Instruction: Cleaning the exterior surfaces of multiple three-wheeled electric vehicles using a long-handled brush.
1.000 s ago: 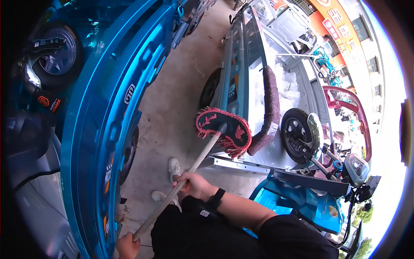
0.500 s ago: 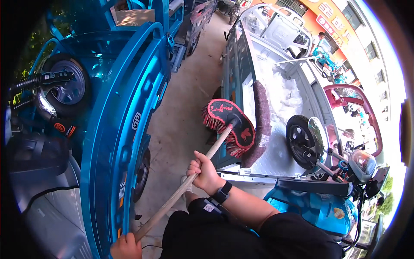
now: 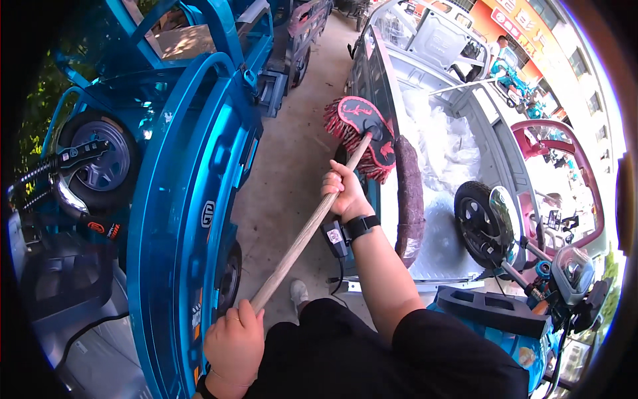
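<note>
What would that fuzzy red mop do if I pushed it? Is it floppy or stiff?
Its fringe would probably bend easily, being many thin strands. The wooden handle seems stiff, running straight between left hand and right hand. The wide head at its end might make that end heavier.

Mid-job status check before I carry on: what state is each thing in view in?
Left hand, closed around the wooden handle's lower end.
Right hand, closed around the handle nearer the brush head.
Wooden handle, slanted, gripped by both hands.
Brush head, raised off the ground beside the grey cargo bed; contact unclear.
Grey cargo bed, open-topped.
Clear plastic, crumpled inside the bed.
Purple-brown strip, lying along the bed's edge.
Blue side panel, upright.
</note>
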A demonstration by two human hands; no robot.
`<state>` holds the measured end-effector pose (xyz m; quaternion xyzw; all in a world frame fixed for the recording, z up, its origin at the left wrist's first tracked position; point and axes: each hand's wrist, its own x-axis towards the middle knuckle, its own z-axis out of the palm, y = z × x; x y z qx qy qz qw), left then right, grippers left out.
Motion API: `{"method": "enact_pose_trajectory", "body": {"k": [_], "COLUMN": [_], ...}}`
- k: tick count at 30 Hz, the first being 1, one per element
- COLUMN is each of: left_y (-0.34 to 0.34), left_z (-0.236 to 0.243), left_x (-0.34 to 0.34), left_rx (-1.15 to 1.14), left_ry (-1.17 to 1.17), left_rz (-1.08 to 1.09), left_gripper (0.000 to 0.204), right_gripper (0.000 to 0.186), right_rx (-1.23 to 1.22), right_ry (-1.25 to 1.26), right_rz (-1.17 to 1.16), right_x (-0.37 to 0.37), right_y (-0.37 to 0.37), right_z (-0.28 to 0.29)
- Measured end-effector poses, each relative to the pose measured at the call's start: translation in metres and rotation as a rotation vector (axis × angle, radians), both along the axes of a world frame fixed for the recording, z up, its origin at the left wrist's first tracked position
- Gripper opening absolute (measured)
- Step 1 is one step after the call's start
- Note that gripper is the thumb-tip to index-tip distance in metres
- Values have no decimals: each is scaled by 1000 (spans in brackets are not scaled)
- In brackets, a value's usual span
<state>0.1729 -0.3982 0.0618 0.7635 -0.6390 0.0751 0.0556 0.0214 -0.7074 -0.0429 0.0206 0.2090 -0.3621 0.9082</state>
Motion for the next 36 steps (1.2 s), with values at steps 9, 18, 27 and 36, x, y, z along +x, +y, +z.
{"method": "enact_pose_trajectory", "body": {"k": [9, 18, 27, 36], "left_y": [-7, 31, 86, 15], "left_z": [16, 89, 161, 115], "left_x": [-2, 47, 66, 3], "left_rx": [88, 338, 404, 460], "left_ry": [52, 212, -85, -11], "left_rz": [-31, 7, -116, -41], "left_gripper": [25, 28, 26, 22], "right_gripper": [31, 28, 26, 20], "right_rx": [-20, 119, 265, 54], "right_ry": [-153, 29, -21, 108], "right_rz": [-4, -129, -172, -359], "right_x": [-1, 20, 25, 4], "right_y": [6, 93, 191, 70], "right_z": [4, 22, 58, 17]}}
